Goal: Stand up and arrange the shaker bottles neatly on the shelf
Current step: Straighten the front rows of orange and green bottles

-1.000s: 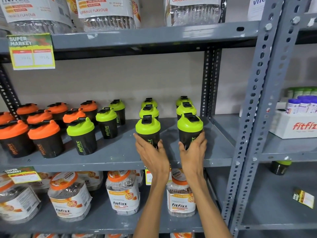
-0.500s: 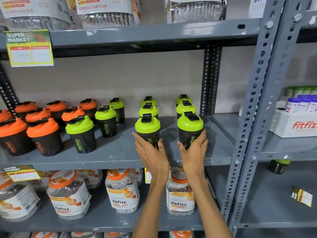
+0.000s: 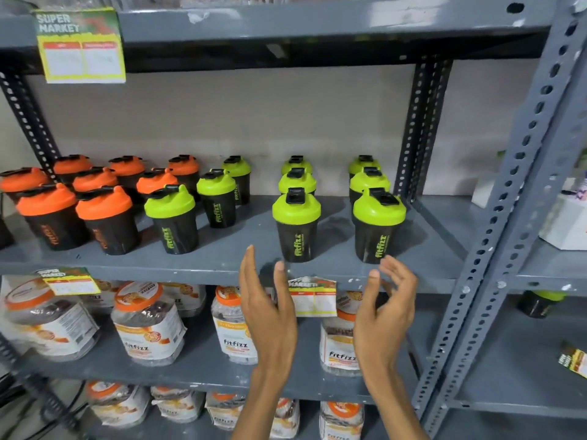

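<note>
Black shaker bottles stand upright on the grey middle shelf [image 3: 222, 265]. Several with orange lids [image 3: 104, 217] crowd the left end. Green-lidded ones form three lines running back to the wall: a slanted line in the middle [image 3: 173, 220], one front bottle [image 3: 297, 223] with two behind it, and another front bottle [image 3: 378, 223] with two behind it. My left hand [image 3: 270, 306] is open below and in front of the shelf edge, just left of the first front bottle. My right hand [image 3: 387, 306] is open too, fingers curved, below the second front bottle. Neither hand touches a bottle.
Clear Fitfizz jars [image 3: 146, 328] with orange lids fill the shelves below. Price tags [image 3: 313, 295] hang from the shelf edges. A perforated grey upright [image 3: 508, 217] stands at the right, with another rack beyond it holding a lone green-lidded shaker [image 3: 540, 303] and a white box [image 3: 565, 223].
Both hands have let go of the two front green-lidded shakers and pulled back and down, away from the shelf. The view has moved closer and tilted down.
</note>
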`<state>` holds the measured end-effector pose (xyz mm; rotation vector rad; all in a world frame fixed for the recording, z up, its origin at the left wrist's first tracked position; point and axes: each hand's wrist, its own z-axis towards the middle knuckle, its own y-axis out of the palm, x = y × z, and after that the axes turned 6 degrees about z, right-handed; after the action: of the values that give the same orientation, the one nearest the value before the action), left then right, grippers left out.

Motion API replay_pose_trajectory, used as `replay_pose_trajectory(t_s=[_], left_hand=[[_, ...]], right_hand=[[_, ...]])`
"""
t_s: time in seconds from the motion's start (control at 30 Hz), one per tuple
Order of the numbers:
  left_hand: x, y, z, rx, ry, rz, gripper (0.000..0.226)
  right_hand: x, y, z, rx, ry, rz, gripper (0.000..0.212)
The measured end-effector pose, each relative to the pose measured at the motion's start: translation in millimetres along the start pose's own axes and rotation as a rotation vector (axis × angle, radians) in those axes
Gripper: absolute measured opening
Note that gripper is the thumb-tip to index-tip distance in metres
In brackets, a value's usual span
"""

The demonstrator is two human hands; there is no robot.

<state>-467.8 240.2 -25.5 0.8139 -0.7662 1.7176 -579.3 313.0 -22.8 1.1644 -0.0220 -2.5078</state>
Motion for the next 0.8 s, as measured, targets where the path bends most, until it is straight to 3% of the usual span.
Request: replay_pose_trajectory(t_s=[0.13,0.3,0.6,0.8], left_hand=[[-27.4,-43.1,17.6,0.109,0.058,0.044,0.052],[-68.9,-104.7,81.8,0.215,0.128,0.113,0.058],[-136.0,-167.5,195.5,0.096,-0.016,0.222,0.081],[-146.9,-177.1,235.3,-0.045,-0.126,0.242,0.096]], right_hand=[[-23.7,35.0,-43.8,-0.084,-0.020,0.015,0.020],[-63.3,108.1,-81.9,-0.191,-0.123,-0.012,0.019],[-108.7,259.4,-124.0,-0.377,0.125,-0.178,0.073],[-112.9,329.3,-141.7,-0.319,0.278,-0.219,0.095]])
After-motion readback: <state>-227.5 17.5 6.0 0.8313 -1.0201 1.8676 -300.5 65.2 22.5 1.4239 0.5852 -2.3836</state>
